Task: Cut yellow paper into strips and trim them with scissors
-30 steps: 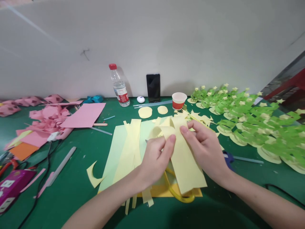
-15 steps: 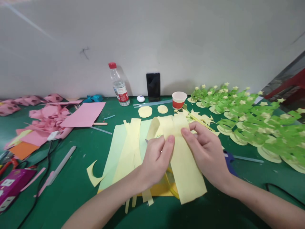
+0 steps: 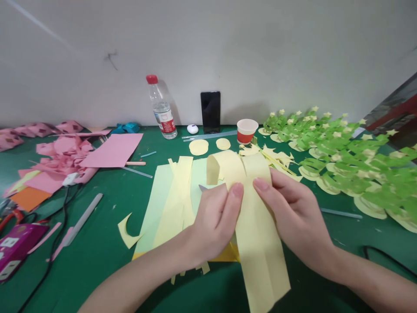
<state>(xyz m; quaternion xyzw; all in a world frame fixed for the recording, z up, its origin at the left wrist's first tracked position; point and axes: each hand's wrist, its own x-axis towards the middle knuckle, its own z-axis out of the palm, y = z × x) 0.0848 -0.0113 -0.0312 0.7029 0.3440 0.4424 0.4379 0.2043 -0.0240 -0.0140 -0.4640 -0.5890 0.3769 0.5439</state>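
A long pale yellow paper strip (image 3: 260,243) is held up between both hands, its upper end curled over into a loop and its lower end hanging toward me. My left hand (image 3: 216,213) pinches it on the left side, thumb on top. On the right side, my right hand (image 3: 289,204) grips it with the thumb in front and fingers behind. Between the thumbs and the curled top a short split or crease shows in the paper. A grey pointed tip (image 3: 202,188) pokes out beside my left hand; what it belongs to is mostly hidden.
Under the hands lie a pale green sheet (image 3: 152,208) and narrow yellow strips (image 3: 185,178). Yellow paper discs (image 3: 198,147), a red-and-white cup (image 3: 246,131), a phone (image 3: 210,112) and a bottle (image 3: 163,115) stand behind. Green paper pieces (image 3: 345,161) fill the right; pink paper (image 3: 112,150) the left.
Both hands have shifted slightly right with the yellow strip, which now hangs lower and closer to me. A split or crease at its top shows more clearly. The view has tilted slightly.
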